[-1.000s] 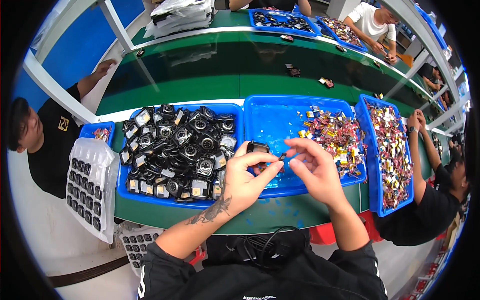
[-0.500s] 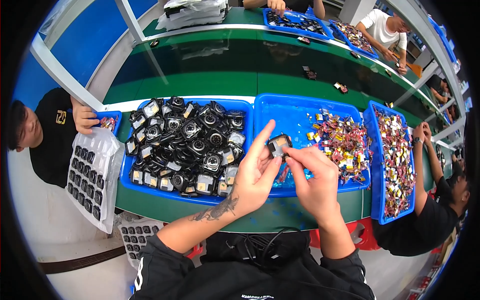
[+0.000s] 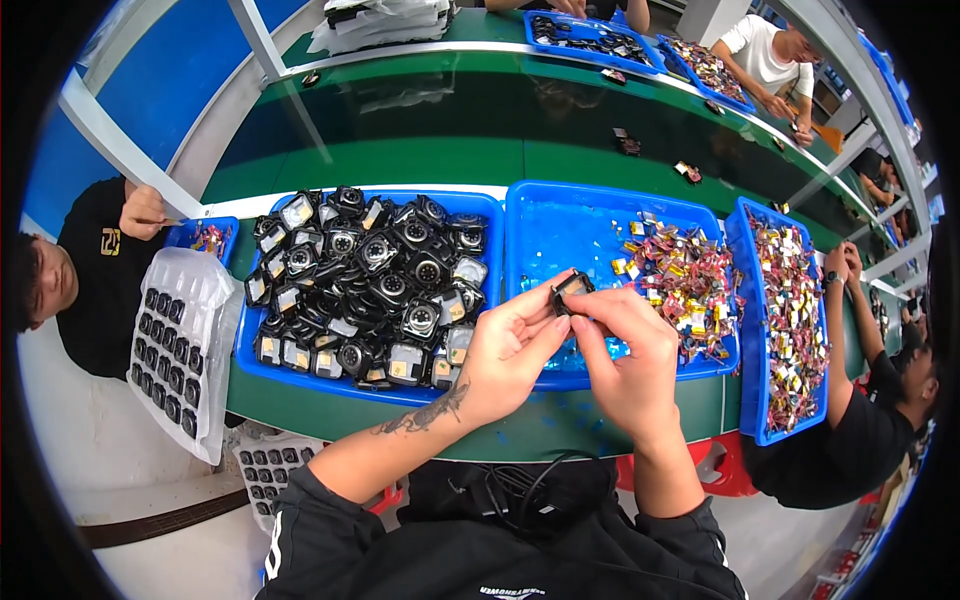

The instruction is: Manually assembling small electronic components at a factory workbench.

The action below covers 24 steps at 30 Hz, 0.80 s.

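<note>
A small black watch case (image 3: 573,286) with a pale inner face is held up over the middle blue tray (image 3: 560,235), tilted so that it shows nearly edge-on. My left hand (image 3: 505,358) grips its left side between thumb and fingers. At its lower right edge, the thumb and fingertips of my right hand (image 3: 635,355) pinch close together; whether they also hold a small part is hidden. Left of my hands, a heap of similar black watch cases (image 3: 375,290) fills another blue tray (image 3: 494,225). Small batteries with reddish flex strips (image 3: 685,285) are piled in the middle tray's right half.
A third blue tray (image 3: 757,400) of battery parts stands at the right. Behind the trays runs a green conveyor belt (image 3: 400,130) carrying a few loose parts. A clear plastic tray of black parts (image 3: 185,350) sits at the left, beside a co-worker. Other people work around the line.
The watch case has turned from showing its inner face to nearly edge-on, and my fingers have closed in around it. The left co-worker's hand has lifted off the plastic tray.
</note>
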Motion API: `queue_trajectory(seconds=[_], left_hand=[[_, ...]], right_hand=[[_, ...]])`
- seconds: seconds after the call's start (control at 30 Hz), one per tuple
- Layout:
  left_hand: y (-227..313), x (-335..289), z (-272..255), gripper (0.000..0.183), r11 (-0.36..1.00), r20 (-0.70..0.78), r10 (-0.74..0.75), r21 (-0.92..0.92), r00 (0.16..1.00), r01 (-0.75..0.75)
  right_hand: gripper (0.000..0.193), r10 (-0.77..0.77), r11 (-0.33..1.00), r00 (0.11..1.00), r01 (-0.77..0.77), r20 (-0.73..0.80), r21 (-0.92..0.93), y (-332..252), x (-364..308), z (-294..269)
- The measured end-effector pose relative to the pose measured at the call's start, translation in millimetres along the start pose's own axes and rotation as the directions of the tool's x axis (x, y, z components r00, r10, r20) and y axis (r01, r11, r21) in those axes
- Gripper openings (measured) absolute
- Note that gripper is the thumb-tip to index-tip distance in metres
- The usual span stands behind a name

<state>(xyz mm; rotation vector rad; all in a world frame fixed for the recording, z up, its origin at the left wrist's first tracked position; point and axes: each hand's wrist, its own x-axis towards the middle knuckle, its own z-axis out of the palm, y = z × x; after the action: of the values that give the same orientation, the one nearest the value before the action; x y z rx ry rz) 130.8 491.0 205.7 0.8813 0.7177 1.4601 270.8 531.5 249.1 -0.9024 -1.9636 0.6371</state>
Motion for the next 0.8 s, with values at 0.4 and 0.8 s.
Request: queue_trajectory(seconds=[0.4, 0.8], left_hand=[[-3.0, -0.4, -0.1, 0.041, 0.993, -0.015, 0.01, 0.115, 1.0, -0.008], [-0.8, -2.5, 3.7, 0.04, 0.992, -0.019, 0.044, 0.121, 0.999, -0.042]], right_hand=[[0.011, 0.11, 0.992, 0.993, -0.113, 0.047, 0.055, 0.3, -4.0, -9.3], [0.011, 0.171, 0.979, 0.985, -0.165, -0.035, 0.121, -0.1, -11.3, -5.5]])
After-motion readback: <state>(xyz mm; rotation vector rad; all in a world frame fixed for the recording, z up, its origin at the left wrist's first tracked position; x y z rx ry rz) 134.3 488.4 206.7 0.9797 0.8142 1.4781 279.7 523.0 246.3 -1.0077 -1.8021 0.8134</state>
